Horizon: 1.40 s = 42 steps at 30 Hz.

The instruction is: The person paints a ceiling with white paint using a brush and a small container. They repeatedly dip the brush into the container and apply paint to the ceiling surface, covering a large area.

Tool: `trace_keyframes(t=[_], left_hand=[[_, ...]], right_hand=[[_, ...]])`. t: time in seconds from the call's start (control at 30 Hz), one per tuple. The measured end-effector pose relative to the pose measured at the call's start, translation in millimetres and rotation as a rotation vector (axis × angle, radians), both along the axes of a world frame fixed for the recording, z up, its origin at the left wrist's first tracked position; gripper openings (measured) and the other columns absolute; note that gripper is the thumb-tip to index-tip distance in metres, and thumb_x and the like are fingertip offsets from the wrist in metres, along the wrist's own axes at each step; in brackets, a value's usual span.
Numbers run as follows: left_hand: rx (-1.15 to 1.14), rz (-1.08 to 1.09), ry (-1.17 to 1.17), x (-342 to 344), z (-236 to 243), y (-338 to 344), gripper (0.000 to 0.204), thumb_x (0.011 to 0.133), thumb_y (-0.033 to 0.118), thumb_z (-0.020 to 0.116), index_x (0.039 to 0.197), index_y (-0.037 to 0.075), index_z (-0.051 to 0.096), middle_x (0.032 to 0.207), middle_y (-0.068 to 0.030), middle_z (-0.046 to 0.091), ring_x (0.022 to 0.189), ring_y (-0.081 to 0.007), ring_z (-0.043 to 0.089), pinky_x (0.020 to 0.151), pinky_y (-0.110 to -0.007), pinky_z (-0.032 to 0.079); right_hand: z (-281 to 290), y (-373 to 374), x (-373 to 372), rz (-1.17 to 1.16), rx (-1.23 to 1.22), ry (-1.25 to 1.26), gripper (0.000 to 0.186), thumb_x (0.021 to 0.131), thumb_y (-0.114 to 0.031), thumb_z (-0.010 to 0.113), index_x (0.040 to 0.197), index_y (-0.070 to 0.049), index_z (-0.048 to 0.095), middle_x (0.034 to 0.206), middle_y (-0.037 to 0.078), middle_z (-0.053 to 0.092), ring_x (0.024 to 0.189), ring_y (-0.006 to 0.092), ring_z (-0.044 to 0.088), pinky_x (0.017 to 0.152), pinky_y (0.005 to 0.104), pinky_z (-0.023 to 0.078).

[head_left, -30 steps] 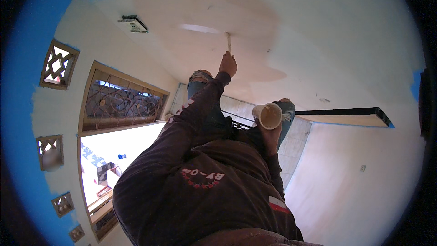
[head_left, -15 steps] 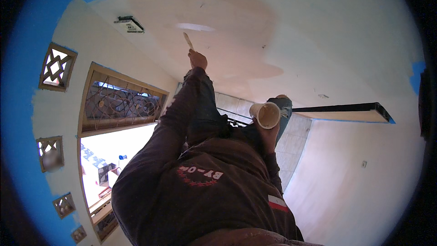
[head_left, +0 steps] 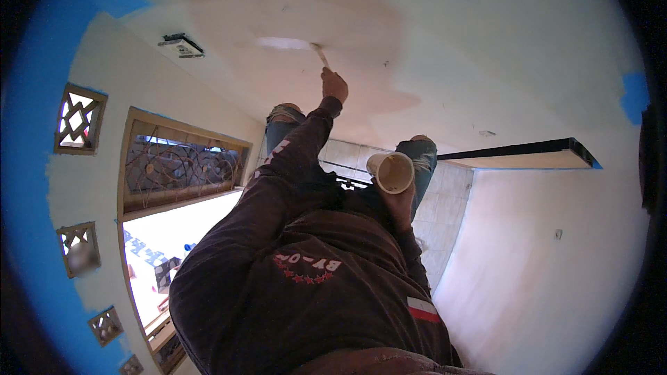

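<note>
A: State of the hands?
B: Apart. Left hand (head_left: 335, 85) closed round a slim beige stick-like tool (head_left: 322, 57), tip at the end of a bright white streak (head_left: 283, 43) on the pale painted surface (head_left: 486, 48). Right hand (head_left: 399, 207) clasps a round cream-coloured cup (head_left: 376, 171)
A: Likely failure?
B: Spill, if the right wrist tips while attention is on the tool — contents unclear. Ridges, if the tool is pressed unevenly

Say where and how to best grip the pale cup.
Take the pale cup by its curved outer wall, probably from the person's left: that side shows bare, the mouth faces the camera, and the right hand is below.
</note>
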<state>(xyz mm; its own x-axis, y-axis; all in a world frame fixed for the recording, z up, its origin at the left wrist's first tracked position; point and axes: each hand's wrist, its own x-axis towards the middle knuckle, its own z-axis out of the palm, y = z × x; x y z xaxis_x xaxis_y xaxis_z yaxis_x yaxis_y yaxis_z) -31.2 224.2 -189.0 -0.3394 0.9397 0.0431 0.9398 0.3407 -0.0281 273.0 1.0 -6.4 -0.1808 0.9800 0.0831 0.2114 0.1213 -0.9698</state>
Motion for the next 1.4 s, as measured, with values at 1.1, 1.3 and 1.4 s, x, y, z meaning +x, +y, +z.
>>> trace_keyframes(t=[1.1, 1.3, 1.4], left_hand=[[0.261, -0.034, -0.428, -199, 59, -79, 0.029, 0.102, 0.03, 0.047, 0.114, 0.006, 0.059, 0.112, -0.0194, 0.063, 0.105, -0.0398, 0.061, 0.09, -0.049, 0.051], [0.352, 0.126, -0.308, -271, 49, -112, 0.024, 0.102, 0.029, 0.049, 0.108, 0.007, 0.058, 0.102, -0.0197, 0.064, 0.096, -0.0418, 0.064, 0.082, -0.052, 0.053], [0.313, 0.224, -0.311, -298, 52, -120, 0.024, 0.102, 0.029, 0.049, 0.11, 0.008, 0.058, 0.102, -0.0198, 0.064, 0.094, -0.042, 0.064, 0.08, -0.053, 0.053]], right_hand=[[2, -5, -3, -0.094, -0.083, -0.029, 0.067, 0.072, -0.013, 0.088, 0.129, -0.003, 0.054, 0.124, 0.013, 0.064, 0.113, 0.023, 0.063, 0.096, 0.0376, 0.051], [22, -2, -10, -0.05, -0.104, -0.014, 0.062, 0.074, -0.011, 0.086, 0.127, -0.003, 0.055, 0.12, 0.012, 0.065, 0.111, 0.0225, 0.064, 0.095, 0.0372, 0.051], [18, -2, -9, -0.042, -0.104, -0.045, 0.067, 0.073, -0.012, 0.088, 0.129, -0.001, 0.054, 0.123, 0.013, 0.064, 0.113, 0.0232, 0.062, 0.098, 0.0373, 0.05]])
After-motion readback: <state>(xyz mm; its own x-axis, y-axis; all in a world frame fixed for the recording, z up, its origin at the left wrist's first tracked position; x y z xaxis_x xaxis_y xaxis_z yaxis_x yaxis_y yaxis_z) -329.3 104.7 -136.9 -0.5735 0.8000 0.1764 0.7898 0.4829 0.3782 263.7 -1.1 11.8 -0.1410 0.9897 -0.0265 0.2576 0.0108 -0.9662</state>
